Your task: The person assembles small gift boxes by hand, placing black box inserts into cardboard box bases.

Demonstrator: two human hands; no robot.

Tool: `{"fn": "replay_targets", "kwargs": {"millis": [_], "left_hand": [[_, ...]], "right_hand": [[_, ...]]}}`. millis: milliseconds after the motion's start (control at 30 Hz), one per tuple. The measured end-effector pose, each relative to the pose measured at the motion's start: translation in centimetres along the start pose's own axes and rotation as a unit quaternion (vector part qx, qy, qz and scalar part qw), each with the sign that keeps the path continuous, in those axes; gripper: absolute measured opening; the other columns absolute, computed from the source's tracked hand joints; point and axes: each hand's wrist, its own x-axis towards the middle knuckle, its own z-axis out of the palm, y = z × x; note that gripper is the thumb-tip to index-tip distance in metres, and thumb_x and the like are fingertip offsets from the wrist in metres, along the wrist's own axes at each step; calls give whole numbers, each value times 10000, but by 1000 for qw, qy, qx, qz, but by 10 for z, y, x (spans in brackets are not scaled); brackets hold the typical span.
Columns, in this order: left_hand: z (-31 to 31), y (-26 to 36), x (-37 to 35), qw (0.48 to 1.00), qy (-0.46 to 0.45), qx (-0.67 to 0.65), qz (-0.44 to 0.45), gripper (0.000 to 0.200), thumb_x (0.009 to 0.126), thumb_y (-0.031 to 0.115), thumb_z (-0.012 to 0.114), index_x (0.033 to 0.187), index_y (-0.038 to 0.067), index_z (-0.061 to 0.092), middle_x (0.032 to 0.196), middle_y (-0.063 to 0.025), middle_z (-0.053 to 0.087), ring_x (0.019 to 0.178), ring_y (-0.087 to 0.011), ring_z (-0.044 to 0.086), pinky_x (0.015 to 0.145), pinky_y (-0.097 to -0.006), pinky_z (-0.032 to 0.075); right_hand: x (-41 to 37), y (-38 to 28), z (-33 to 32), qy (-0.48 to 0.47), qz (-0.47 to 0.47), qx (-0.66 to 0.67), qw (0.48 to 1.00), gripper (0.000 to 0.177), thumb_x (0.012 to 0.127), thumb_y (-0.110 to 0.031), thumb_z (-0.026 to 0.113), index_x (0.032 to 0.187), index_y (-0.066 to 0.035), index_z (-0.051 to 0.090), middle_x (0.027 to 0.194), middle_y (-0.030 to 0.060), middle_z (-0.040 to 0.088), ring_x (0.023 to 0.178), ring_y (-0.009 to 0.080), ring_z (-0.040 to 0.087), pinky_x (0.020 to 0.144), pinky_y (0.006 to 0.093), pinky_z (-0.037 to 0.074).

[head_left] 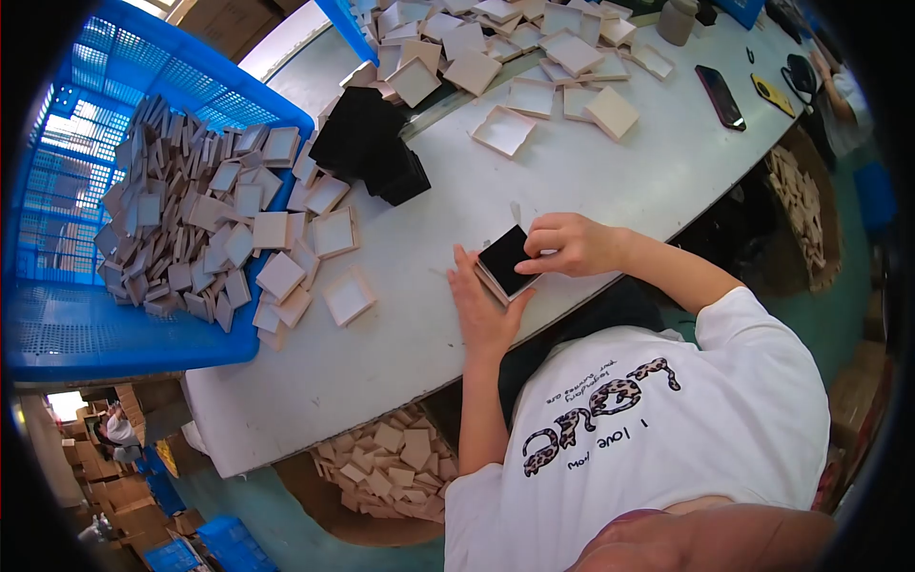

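A small, shallow pale box [493, 288] sits near the front edge of the table, with a square black pad [509, 255] over its top. Fingers and thumb of my left hand [484, 310] close around the box from the near left side. My right hand [572, 246] has its fingers curled, gripping the pad's right edge. Whether the pad lies fully inside the box cannot be seen. Stacks of black pads [367, 143] stand further back to the left. Several open pale boxes [503, 132] lie at the back of the table.
A blue plastic crate [181, 71] heaped with pale boxes stands at the left, some spilling onto the white table [419, 276]. Below the table is a round container of pale boxes [391, 462]. A dark phone [720, 97] and a yellow phone [772, 95] lie back right, near another person's arm [831, 91].
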Motion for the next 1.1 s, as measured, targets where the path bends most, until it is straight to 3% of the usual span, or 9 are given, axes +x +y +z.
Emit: {"fn": "replay_targets", "kwargs": {"millis": [233,467,567,667,733,833,933,1067,1100], "left_hand": [[-1,2,0,1000,5,2,10,1275,723,235,965,1674,38,139,1399,-197,513,1283,-401,521,1093,-490,433],[-2,2,2,996,-30,75,40,872,769,259,923,1528,85,531,1401,-188,518,1300,-405,497,1119,-503,403],[-1,2,2,993,-28,94,60,738,790,277,903,1454,104,629,1404,-196,511,1310,-424,477,1120,-512,396],[-2,4,2,992,-28,105,68,739,801,283,898,1464,107,622,1412,-201,504,1319,-424,475,1123,-515,395],[-2,6,2,991,-17,110,74,746,810,287,893,1474,97,609,1408,-204,502,1322,-422,478,1120,-511,400],[-1,6,2,993,-6,99,62,686,825,292,888,1410,60,613,1401,-209,500,1324,-421,485,1116,-501,411],[0,3,0,998,6,53,40,590,833,286,886,1284,32,603,1388,-212,504,1317,-426,494,1110,-491,424],[1,2,0,998,0,46,29,559,820,275,903,1171,38,539,1373,-213,513,1310,-424,503,1121,-496,416],[2,0,0,998,9,47,38,637,803,278,915,1238,33,520,1377,-212,515,1309,-418,505,1124,-498,412]], "right_hand": [[2,12,10,-51,-12,52,997,331,731,-111,773,1060,-92,801,953,37,616,908,257,635,759,375,564],[11,22,-14,-121,53,223,966,235,931,-266,783,1096,-101,809,1071,61,688,1110,336,654,953,394,536],[16,37,-18,-42,304,385,870,269,953,-283,777,1155,-107,791,1160,86,705,1174,342,638,1018,421,507],[25,82,7,116,287,6,951,347,941,-270,783,1206,-51,730,1093,110,710,1108,302,665,968,433,526],[23,110,26,143,241,-238,930,319,950,-232,766,1190,-32,702,1084,137,701,1059,306,679,937,432,530],[11,130,28,46,240,-177,953,252,944,-200,756,1120,-38,678,1074,163,686,1013,323,677,876,414,531],[17,101,7,62,324,45,943,163,998,-199,694,1046,-49,651,1001,108,678,950,242,668,835,385,520],[20,51,-12,90,430,362,822,215,1065,-235,598,1122,-39,664,906,24,628,872,157,617,789,341,518],[23,42,-13,70,440,419,791,234,1078,-246,577,1144,-40,667,896,10,612,868,142,602,794,330,517]]}}
